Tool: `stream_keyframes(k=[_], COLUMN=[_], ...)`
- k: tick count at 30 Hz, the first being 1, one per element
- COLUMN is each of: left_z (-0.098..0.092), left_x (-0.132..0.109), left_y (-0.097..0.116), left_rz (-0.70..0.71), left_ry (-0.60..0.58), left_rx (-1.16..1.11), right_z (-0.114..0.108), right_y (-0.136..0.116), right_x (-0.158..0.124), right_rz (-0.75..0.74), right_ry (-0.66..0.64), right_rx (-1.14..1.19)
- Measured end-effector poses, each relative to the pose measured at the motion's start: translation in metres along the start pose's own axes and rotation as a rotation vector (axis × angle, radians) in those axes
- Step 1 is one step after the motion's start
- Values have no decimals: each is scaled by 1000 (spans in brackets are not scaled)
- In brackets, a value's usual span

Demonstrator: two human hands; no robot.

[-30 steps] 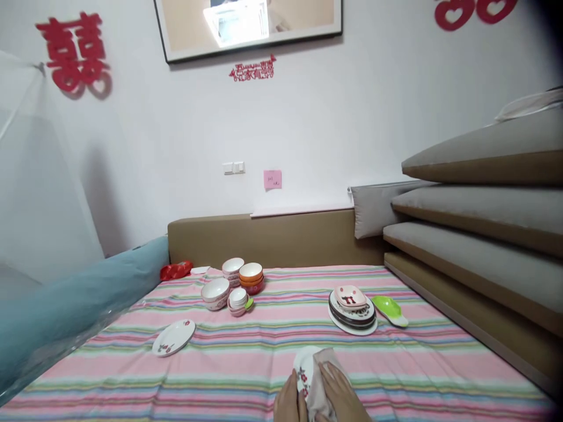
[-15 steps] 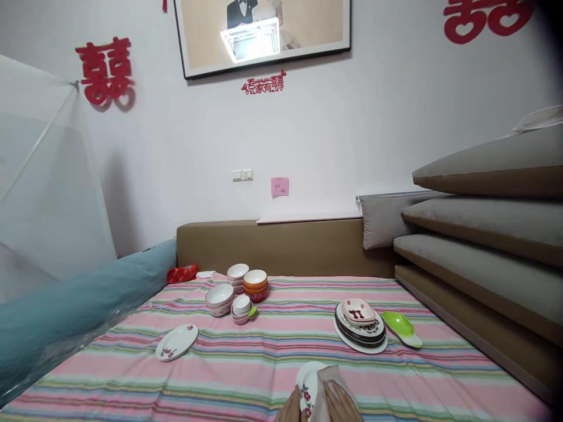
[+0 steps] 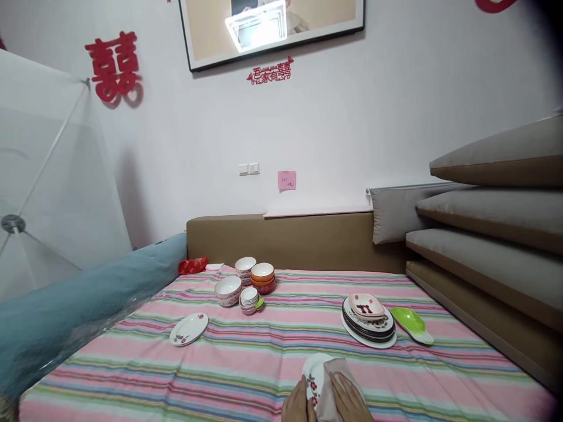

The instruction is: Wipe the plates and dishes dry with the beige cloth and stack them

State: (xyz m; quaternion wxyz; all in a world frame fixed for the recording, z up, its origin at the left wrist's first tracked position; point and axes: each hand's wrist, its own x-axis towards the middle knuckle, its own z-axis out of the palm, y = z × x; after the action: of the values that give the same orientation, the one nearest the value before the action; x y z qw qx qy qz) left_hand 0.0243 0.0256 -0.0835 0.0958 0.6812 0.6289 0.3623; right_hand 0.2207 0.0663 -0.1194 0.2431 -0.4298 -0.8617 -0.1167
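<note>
A white plate with red flowers is at the bottom centre, over the striped cloth. My left hand holds its left edge, fingers together. Pressed on a pale cloth, my right hand covers the plate's right part, its fingers laid nearly flat. The cloth lies between that hand and the plate. Another flowered plate rests to the left. A stack of plates with a pink face-patterned dish on top stands to the right, beside a green dish.
White bowls, orange and red bowls and small stacked dishes stand behind on the striped cloth. A red item lies at the back left. Grey-brown cushions are piled at the right.
The view has shifted, so the dishes and wall appear further right and slightly higher. My hands remain at the plate, with the pale cloth under my right hand.
</note>
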Motion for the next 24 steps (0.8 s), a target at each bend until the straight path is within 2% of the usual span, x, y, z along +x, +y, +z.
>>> stream_keyframes(k=[2, 4, 7, 13, 16, 19, 24], left_z=[1, 2, 1, -8, -13, -15, -13], left_x=[2, 2, 0, -8, -8, -8, -10], left_y=[-7, -11, -8, 11, 13, 12, 13], left_rz=[14, 32, 44, 30, 42, 51, 32], left_ry=[-77, -104, -48, 69, 25, -38, 51], left_rx=[-7, -9, -26, -36, -44, -53, -52], right_z=[-3, -5, -10, -26, -32, -35, -40], right_y=[-3, -5, -8, -16, -20, -22, -25], right_x=[-1, -2, -2, -2, -3, -4, -4], right_rz=[-11, -13, 12, 55, 70, 64, 35], right_ry=[-9, -30, -86, -131, -125, -67, -27], right_rx=[15, 40, 89, 170, 165, 137, 76])
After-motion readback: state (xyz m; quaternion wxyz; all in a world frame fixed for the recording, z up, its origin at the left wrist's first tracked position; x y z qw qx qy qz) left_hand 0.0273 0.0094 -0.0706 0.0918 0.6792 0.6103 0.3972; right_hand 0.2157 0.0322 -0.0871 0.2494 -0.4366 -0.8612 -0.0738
